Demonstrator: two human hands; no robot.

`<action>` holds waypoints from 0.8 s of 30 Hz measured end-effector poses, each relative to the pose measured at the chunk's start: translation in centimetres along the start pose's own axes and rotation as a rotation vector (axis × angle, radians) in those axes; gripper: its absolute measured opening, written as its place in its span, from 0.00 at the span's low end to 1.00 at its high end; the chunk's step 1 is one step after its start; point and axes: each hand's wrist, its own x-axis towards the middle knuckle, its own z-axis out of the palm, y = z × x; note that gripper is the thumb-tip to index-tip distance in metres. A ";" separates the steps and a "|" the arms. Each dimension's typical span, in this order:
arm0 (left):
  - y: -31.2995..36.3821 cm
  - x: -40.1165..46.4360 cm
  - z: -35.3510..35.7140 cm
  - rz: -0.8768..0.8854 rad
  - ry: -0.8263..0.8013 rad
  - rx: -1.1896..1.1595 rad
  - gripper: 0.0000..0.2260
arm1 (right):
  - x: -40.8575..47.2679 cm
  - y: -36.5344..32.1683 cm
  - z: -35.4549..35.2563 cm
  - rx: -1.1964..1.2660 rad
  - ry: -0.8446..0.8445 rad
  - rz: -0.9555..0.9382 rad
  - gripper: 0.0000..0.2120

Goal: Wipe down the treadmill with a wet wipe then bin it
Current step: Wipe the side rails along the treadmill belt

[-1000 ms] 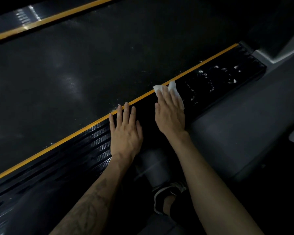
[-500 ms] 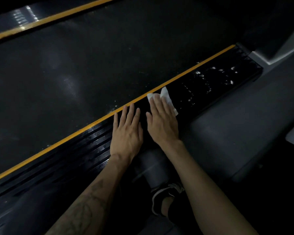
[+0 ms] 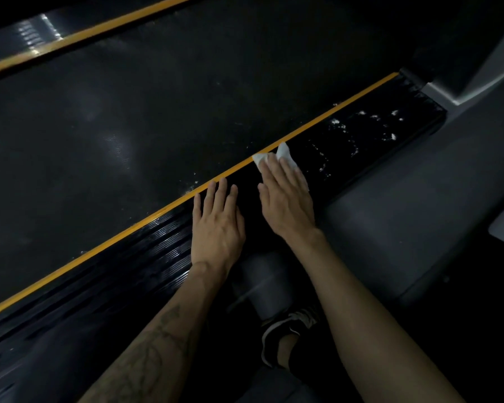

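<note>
The right hand (image 3: 287, 202) was laid flat, fingers straight and close together, on a white wipe (image 3: 284, 157), which was pressed against the black side rail (image 3: 361, 146) of the treadmill. Only the far edge of the wipe could be seen, sticking out past the fingertips and touching the orange stripe (image 3: 128, 232) that ran along the rail's inner edge. The rest of the wipe was hidden under the palm.

The left hand (image 3: 217, 225) was rested flat on the same rail, just beside the right one but not touching it. Its fingers were straight and slightly spread, their tips reaching the stripe. Nothing was held in it. A tattoo (image 3: 146, 362) was seen on the left forearm.

Beyond the wipe, white specks and smears (image 3: 370, 126) were scattered over the rail toward its far end. A few more specks lay on the dark belt (image 3: 157, 112) beside the stripe. To the left of the hands the rail was ribbed and glossy. A second orange stripe (image 3: 85, 34) was seen at the belt's far side.

Below the forearms a black-and-white shoe (image 3: 285, 330) was partly shown, on the dim floor.
</note>
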 end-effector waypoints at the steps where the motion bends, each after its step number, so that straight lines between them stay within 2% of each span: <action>1: 0.0 0.0 0.0 0.003 0.000 0.005 0.26 | -0.1 0.4 -0.2 0.002 0.002 0.036 0.29; 5: 0.1 0.2 0.1 0.019 -0.018 0.023 0.26 | -2.7 -1.3 0.0 -0.011 0.016 0.137 0.30; 10: 0.3 0.4 0.2 0.120 -0.033 0.043 0.27 | -1.0 0.2 -0.2 0.014 0.000 0.011 0.30; 16: 0.7 0.4 0.1 0.086 -0.026 0.035 0.27 | -3.4 -0.2 0.0 -0.033 0.033 0.127 0.31; 21: 1.3 0.8 0.3 0.056 -0.021 0.027 0.26 | -1.2 2.0 -0.1 -0.016 0.035 -0.009 0.29; 24: 1.7 0.8 0.3 0.042 -0.028 0.026 0.26 | -2.9 2.0 -0.4 -0.026 0.044 0.106 0.29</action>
